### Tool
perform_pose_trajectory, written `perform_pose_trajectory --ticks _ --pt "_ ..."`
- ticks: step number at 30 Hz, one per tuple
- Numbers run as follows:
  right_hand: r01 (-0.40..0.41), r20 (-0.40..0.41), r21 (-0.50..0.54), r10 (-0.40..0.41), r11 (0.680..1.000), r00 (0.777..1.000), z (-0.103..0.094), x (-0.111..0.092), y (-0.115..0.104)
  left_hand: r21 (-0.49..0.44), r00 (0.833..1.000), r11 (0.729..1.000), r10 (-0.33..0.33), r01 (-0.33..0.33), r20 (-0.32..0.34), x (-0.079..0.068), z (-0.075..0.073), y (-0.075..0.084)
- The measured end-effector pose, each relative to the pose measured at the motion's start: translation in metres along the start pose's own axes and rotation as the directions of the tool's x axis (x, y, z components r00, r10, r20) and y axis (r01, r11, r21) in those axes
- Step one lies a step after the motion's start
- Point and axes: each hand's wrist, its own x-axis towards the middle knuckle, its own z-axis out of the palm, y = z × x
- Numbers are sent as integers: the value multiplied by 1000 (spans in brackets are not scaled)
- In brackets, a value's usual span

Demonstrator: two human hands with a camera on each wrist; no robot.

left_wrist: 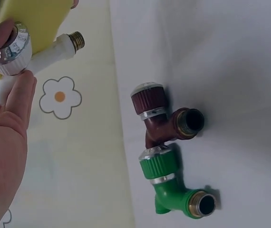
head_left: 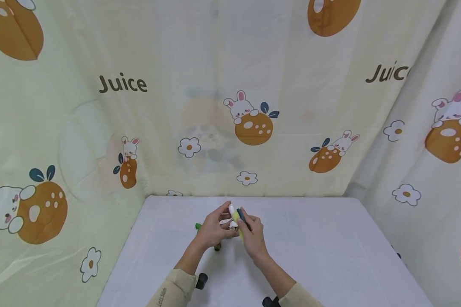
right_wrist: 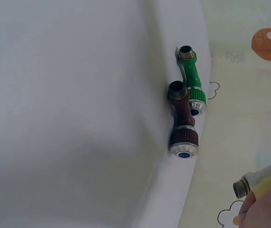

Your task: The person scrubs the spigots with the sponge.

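My left hand [head_left: 211,230] holds a white faucet tap [left_wrist: 50,56] above the table. The tap has a ribbed white knob with a chrome cap and a brass-coloured threaded end. My right hand [head_left: 255,236] grips a yellow sponge [left_wrist: 38,21] with a dark layer on one side and holds it against the tap. Fingers cover part of both. In the left wrist view, a dark brown tap [left_wrist: 159,128] lies on the table beside a green tap [left_wrist: 171,190], close together. Both have ribbed knobs and threaded ends.
A white-covered table [head_left: 311,247] stretches under both hands. Behind it and at the sides hangs a cream curtain [head_left: 169,128] printed with rabbits, oranges and flowers. A black device [head_left: 201,281] sits by the left wrist, and another [head_left: 270,302] by the right.
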Motion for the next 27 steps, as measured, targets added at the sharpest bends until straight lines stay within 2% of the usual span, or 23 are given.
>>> perform_pose_trajectory --ticks 4,8,12,17,19,23,27 --pt "73 -19 -43 -73 996 997 1 -3 -2 5 1000 1000 8 -8 18 1 0 1" --pt "124 -11 -65 -125 990 992 1 -3 0 74 999 996 48 -48 2 2 -4 4" --pt "107 -5 -51 -107 993 994 1 0 2 112 997 991 74 -69 -33 1 -8 9" --pt "86 -20 -82 -88 993 996 -1 3 6 91 999 995 37 -34 -30 -2 -11 13" --pt "107 -21 -112 -110 988 994 -2 4 9 83 999 996 21 -18 -30 -3 -11 13" --pt "139 -23 -208 -146 968 989 -5 5 12 72 1000 997 -5 7 -31 -5 -10 13" --pt "112 -30 -332 -129 937 991 -10 6 18 67 1000 997 -24 25 -17 -6 -10 13"
